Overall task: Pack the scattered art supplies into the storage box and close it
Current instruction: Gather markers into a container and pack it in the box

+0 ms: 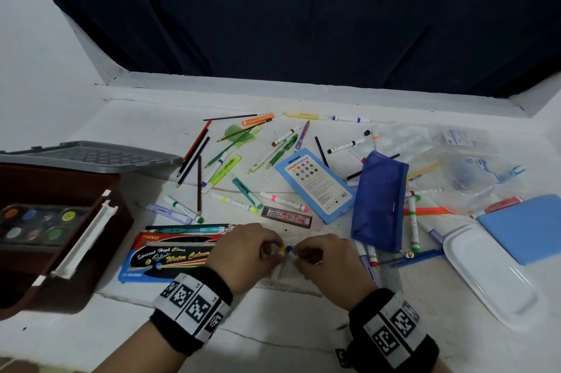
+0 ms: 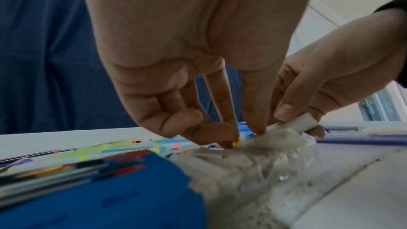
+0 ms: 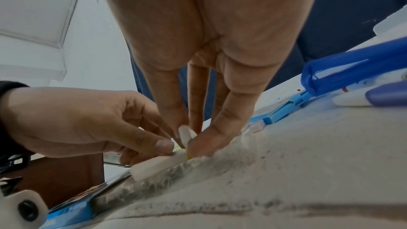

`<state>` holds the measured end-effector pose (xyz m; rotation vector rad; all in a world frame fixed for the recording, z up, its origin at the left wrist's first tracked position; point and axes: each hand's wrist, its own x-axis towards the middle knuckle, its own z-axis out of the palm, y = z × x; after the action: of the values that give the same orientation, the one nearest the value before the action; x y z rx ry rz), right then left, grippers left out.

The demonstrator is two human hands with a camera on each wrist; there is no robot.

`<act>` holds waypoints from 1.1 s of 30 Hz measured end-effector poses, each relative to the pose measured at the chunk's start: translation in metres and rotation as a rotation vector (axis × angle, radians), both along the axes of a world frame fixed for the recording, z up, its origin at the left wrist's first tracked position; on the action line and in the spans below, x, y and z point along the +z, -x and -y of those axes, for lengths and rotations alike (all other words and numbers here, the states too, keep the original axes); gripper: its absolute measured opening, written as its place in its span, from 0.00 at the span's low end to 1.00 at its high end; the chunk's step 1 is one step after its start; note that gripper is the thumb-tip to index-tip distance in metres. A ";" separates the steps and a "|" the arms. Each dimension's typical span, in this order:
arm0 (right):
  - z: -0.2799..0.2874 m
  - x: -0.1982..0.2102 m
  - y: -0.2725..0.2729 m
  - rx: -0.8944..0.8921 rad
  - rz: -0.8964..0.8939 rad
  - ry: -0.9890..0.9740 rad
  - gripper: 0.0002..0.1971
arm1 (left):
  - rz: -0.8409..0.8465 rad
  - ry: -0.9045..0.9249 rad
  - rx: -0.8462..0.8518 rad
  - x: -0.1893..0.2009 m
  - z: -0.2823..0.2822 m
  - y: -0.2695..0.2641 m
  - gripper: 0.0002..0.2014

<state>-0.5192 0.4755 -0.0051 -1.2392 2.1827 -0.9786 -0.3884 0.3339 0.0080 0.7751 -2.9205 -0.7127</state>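
The brown storage box (image 1: 60, 251) stands open at the left with a paint palette (image 1: 36, 224) inside; its grey lid (image 1: 91, 157) lies behind it. At the front middle, both hands meet over a small clear packet (image 2: 259, 159) with white pieces in it. My left hand (image 1: 277, 246) pinches the packet's top, where a yellow and blue bit (image 1: 286, 249) shows. My right hand (image 1: 299, 252) pinches a small white piece (image 3: 185, 133) at the packet's other end. A longer white bar (image 3: 158, 164) lies under the left thumb. The hands hide most of the packet in the head view.
A water colour box (image 1: 170, 257) lies just left of the hands, and a blue pouch (image 1: 379, 199) and a Ninso pencil case (image 1: 315, 184) lie behind them. Markers and pencils (image 1: 227, 166) are scattered across the table. A white tray (image 1: 491, 275), a blue pad (image 1: 525, 227) and clear bags (image 1: 455, 166) lie at the right.
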 end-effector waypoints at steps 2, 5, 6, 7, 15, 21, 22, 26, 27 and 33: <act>0.002 -0.001 0.000 0.011 -0.006 -0.006 0.07 | 0.007 0.034 0.003 0.001 -0.003 0.000 0.12; 0.003 -0.002 0.000 0.025 -0.026 -0.009 0.06 | 0.024 0.075 0.030 0.001 -0.005 0.004 0.11; 0.003 -0.001 -0.001 0.027 -0.030 -0.011 0.06 | 0.028 0.087 0.039 0.001 -0.005 0.005 0.11; 0.004 0.000 -0.001 0.030 -0.033 -0.014 0.06 | 0.027 0.096 0.043 0.000 -0.005 0.006 0.10; 0.003 0.001 -0.003 0.032 -0.022 -0.031 0.08 | 0.139 0.062 -0.105 -0.002 0.009 0.000 0.23; 0.009 0.012 -0.003 0.189 -0.153 -0.187 0.09 | 0.232 0.200 -0.091 0.003 0.007 0.008 0.24; 0.011 0.014 -0.003 0.208 -0.160 -0.203 0.09 | 0.231 0.198 -0.081 0.003 0.007 0.010 0.24; 0.016 0.024 -0.003 0.265 -0.202 -0.247 0.11 | 0.196 0.128 -0.060 0.005 0.009 0.012 0.24; 0.017 0.025 -0.003 0.271 -0.209 -0.256 0.12 | 0.192 0.109 -0.055 0.006 0.011 0.011 0.25; 0.025 0.025 0.000 0.252 -0.191 -0.280 0.09 | 0.180 0.140 -0.072 0.005 0.013 0.010 0.25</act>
<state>-0.5196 0.4501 0.0195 -1.4715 2.1428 -0.4529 -0.3985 0.3209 0.0128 0.7603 -3.1320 -0.4575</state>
